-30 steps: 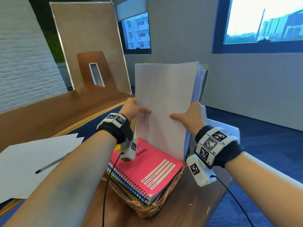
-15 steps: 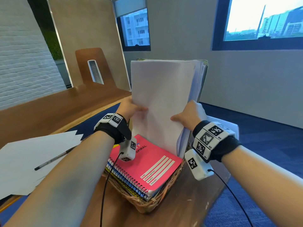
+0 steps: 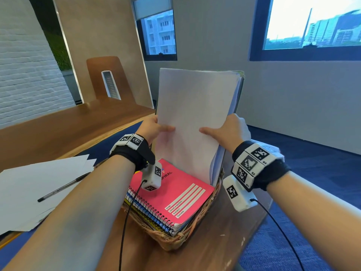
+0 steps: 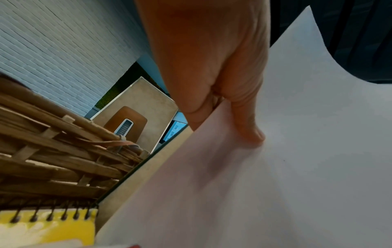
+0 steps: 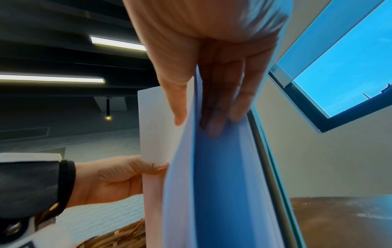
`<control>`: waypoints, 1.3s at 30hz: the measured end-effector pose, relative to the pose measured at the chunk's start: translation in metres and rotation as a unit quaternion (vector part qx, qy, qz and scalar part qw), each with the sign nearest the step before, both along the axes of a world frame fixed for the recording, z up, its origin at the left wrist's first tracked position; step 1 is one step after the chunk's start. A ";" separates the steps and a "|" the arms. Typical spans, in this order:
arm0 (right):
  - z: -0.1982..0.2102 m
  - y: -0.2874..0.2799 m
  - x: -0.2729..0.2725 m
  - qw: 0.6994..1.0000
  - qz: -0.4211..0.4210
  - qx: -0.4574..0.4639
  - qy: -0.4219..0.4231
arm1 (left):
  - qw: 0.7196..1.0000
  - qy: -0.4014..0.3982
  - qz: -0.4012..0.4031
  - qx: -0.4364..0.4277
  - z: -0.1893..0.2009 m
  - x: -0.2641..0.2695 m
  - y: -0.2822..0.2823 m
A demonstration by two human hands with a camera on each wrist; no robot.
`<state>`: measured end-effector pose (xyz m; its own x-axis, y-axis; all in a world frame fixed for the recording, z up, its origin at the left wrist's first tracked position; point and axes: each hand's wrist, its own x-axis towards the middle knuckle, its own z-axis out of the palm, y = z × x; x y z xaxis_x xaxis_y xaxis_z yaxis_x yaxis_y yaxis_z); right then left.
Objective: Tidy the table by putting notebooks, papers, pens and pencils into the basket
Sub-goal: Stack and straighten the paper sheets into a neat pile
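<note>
A sheaf of white papers [image 3: 193, 118] stands upright in the far end of the wicker basket [image 3: 170, 239], against a notebook standing behind it. My left hand [image 3: 154, 127] pinches the sheaf's left edge, thumb on the front. On the right edge my right hand [image 3: 224, 132] pinches it, thumb in front and fingers behind. A pink spiral notebook [image 3: 175, 194] lies on top of other spiral notebooks in the basket. In the left wrist view the thumb [image 4: 244, 100] presses the paper [image 4: 297, 151]. In the right wrist view the fingers [image 5: 222, 94] sit behind the sheets [image 5: 161, 134].
Loose white sheets [image 3: 29, 184] with a black pen [image 3: 64, 187] on them lie on the table [image 3: 58, 130] at the left. A wooden chair back [image 3: 107, 79] stands at the far side. The table's right edge drops to blue carpet [image 3: 302, 231].
Both hands have moved the upright sheaf slightly left and squared it. The grips are unchanged.
</note>
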<state>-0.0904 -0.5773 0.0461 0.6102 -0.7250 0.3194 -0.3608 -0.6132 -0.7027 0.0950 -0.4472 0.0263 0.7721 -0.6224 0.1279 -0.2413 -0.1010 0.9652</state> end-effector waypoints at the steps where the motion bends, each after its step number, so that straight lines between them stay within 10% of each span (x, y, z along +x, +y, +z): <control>1: 0.002 0.000 0.000 1.000 -0.004 -0.002 -0.020 | 1.000 -0.002 -0.001 0.006 0.000 -0.001 0.000; 11: 0.007 -0.009 -0.010 0.995 -0.017 -0.015 -0.094 | 0.994 -0.073 0.055 0.059 0.002 0.001 -0.003; 18: -0.004 -0.007 -0.014 0.997 0.005 0.003 0.081 | 0.994 -0.055 0.089 0.019 -0.002 0.011 -0.009; 30: -0.006 -0.011 -0.013 0.989 -0.026 -0.024 0.145 | 0.995 -0.051 0.064 0.055 -0.005 0.007 -0.008; 39: 0.001 0.001 -0.015 0.995 -0.057 -0.055 0.062 | 0.991 -0.065 0.108 0.037 -0.004 0.005 -0.009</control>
<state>-0.1054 -0.5762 0.0471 0.5660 -0.7561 0.3286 -0.5114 -0.6346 -0.5794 0.1002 -0.4562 0.0220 0.8689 -0.4548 0.1954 -0.3277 -0.2328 0.9156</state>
